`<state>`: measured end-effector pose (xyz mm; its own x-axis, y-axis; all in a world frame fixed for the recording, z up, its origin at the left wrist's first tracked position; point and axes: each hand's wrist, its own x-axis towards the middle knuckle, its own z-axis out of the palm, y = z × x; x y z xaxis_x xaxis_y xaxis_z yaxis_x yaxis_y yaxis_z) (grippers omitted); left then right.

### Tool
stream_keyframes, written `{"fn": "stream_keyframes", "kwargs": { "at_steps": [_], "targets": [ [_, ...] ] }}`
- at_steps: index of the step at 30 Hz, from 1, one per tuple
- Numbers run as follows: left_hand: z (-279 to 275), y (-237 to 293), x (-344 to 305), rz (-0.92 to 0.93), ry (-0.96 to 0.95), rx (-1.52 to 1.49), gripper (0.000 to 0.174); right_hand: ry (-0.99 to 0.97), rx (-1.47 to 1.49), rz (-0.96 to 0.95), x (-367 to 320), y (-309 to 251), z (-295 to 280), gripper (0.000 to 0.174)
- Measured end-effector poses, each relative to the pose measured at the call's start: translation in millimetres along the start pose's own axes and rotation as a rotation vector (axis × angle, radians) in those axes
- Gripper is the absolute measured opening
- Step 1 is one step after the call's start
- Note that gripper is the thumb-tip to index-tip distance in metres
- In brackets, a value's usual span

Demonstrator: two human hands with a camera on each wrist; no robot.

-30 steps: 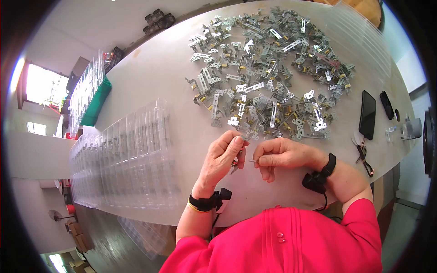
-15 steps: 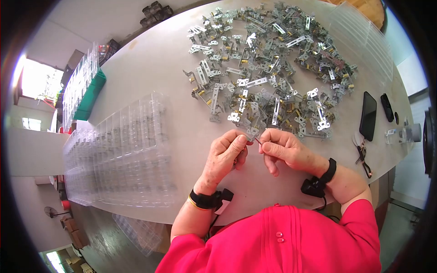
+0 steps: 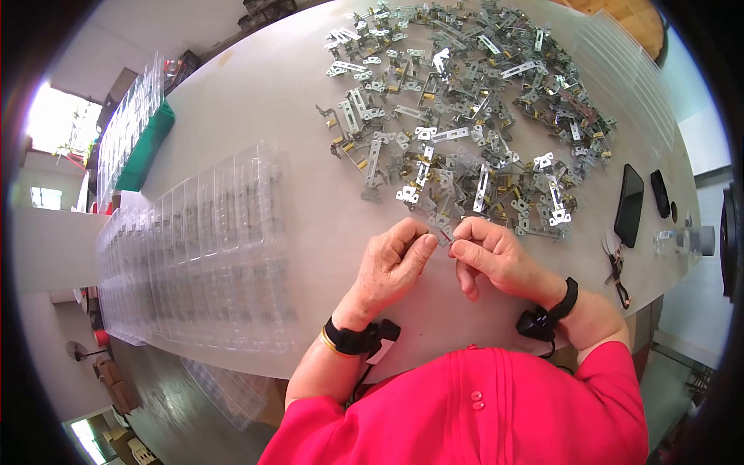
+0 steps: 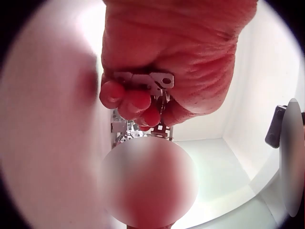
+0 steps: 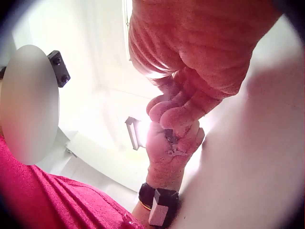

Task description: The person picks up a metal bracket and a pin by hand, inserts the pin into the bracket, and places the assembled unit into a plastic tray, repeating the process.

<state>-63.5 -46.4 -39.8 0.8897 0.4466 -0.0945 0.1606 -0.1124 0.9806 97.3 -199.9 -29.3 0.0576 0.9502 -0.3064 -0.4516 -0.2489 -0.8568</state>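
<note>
My left hand [image 3: 394, 265] curls its fingers around a flat metal bracket [image 4: 165, 80] with a round hole at its end, seen under the palm in the left wrist view. Close beside it, my right hand [image 3: 496, 254] pinches a small thin metal piece [image 3: 445, 236] between thumb and forefinger, right at the left thumb tip. The fingertips of both hands nearly meet over the table, just in front of a wide pile of metal brackets [image 3: 480, 180] with brass-coloured parts. In the right wrist view the right fingers cover most of the work.
Clear plastic compartment trays [image 3: 194, 256] lie at the left, with a green bin [image 3: 147, 147] behind them. On the right are a phone [image 3: 629, 205], nippers [image 3: 614, 267], a small black case [image 3: 659, 194] and a clear bottle [image 3: 682, 241]. Another clear tray [image 3: 632, 85] lies at the far right.
The right hand has brought its thin piece up and left to the left hand's fingertips; the two hands were slightly apart before. The left hand keeps its grip. The head view has shifted a little.
</note>
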Motion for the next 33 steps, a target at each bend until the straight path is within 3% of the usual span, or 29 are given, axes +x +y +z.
{"fn": "stream_keyframes", "kwargs": {
  "at_steps": [10,21,26,28,31,33],
  "targets": [
    [1.7,1.5,-0.1,0.043,0.037,0.072,0.023,0.255,-0.129,-0.172,-3.1,0.1,19.7,0.023],
    [8.7,0.0,0.3,0.227,0.008,0.128,0.014,0.202,-0.273,-0.117,-7.0,-0.7,13.5,0.015],
    [8.6,1.7,-2.4,0.225,-0.083,0.160,0.015,0.203,-0.368,-0.121,-8.7,-6.4,12.6,0.012],
    [9.0,2.2,-3.3,0.223,-0.122,0.183,0.018,0.251,-0.337,-0.252,-7.7,-3.6,15.4,0.013],
    [5.6,6.7,-4.3,0.156,-0.170,0.085,0.021,0.321,-0.339,-0.326,-9.2,-1.4,11.1,0.013],
    [0.8,11.0,-4.1,-0.185,-0.196,-0.416,0.028,0.306,-0.290,-0.305,-11.2,-5.0,11.2,0.013]
  ]
}}
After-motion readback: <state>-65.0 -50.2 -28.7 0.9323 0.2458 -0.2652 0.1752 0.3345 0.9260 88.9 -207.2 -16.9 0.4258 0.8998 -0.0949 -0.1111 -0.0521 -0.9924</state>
